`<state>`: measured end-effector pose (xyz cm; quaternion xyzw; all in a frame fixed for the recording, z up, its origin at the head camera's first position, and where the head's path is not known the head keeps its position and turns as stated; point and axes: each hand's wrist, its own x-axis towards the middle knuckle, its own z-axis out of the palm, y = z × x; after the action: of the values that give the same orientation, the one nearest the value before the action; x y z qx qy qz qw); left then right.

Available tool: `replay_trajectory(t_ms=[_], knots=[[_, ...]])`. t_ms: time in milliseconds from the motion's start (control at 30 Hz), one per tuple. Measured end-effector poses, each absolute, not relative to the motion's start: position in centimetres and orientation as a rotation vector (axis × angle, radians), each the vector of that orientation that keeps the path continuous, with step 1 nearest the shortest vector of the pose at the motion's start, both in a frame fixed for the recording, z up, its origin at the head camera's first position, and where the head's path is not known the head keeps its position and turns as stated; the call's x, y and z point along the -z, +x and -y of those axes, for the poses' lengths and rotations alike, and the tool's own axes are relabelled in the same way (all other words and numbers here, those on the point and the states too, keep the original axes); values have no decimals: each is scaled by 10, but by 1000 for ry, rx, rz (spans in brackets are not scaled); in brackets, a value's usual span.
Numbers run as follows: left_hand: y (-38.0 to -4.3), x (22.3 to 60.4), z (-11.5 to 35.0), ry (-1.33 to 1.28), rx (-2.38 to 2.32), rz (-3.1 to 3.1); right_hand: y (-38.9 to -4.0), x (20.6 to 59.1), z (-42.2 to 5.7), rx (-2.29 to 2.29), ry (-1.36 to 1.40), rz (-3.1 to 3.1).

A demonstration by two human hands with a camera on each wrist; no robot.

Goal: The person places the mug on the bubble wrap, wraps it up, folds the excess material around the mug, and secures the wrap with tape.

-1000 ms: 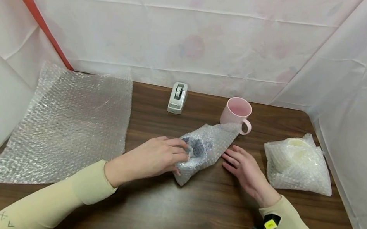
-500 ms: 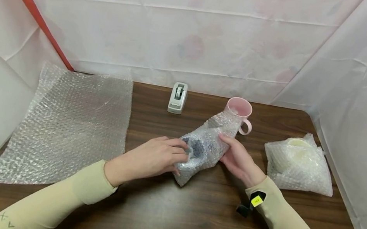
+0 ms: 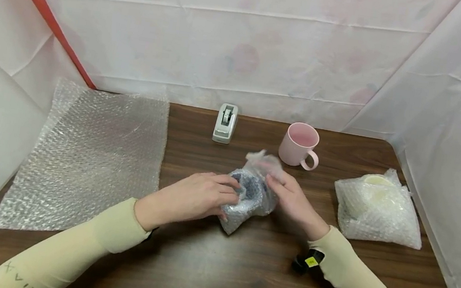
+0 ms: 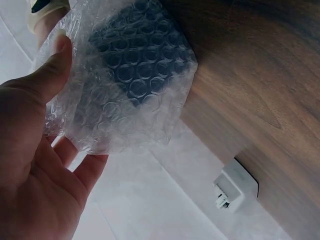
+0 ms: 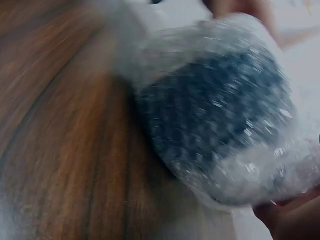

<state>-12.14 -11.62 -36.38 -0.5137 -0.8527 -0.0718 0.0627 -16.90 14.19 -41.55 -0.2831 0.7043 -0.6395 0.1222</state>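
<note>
A dark blue, cup-shaped thing in bubble wrap [image 3: 243, 210] stands on the table between my hands. Its blue side [image 4: 142, 55] shows through the clear bubbles in the left wrist view. My left hand [image 3: 196, 200] grips the wrap from the left, with the fingers at its top opening and the thumb on the near side. On the right, my right hand [image 3: 295, 203] pinches the loose end of the bubble wrap [image 3: 264, 164], which is bent up and blurred. The right wrist view is smeared by motion, with the wrapped side [image 5: 215, 110] filling its middle.
Behind the wrapped thing stand a pink mug [image 3: 296, 146] and a white tape dispenser [image 3: 224, 126]. Another bubble-wrapped, pale item [image 3: 376, 206] lies at the right. A flat bubble wrap sheet [image 3: 95, 164] covers the left of the table. Cloth walls [image 3: 227, 40] enclose the back and sides.
My right hand has come in from the right and taken hold of the loose wrap end. That end has swung from the pink mug back toward the wrapped thing. The left hand stays put.
</note>
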Motion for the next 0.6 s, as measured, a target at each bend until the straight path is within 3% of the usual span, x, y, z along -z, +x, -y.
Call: replay_trajectory(t_ms=[267, 600], knots=[[-127, 368, 117, -1561, 394, 2597, -162, 419, -143, 1544, -1439, -2319], [-134, 377, 118, -1279, 635, 2482, -164, 424, -152, 1301, -1605, -2408]])
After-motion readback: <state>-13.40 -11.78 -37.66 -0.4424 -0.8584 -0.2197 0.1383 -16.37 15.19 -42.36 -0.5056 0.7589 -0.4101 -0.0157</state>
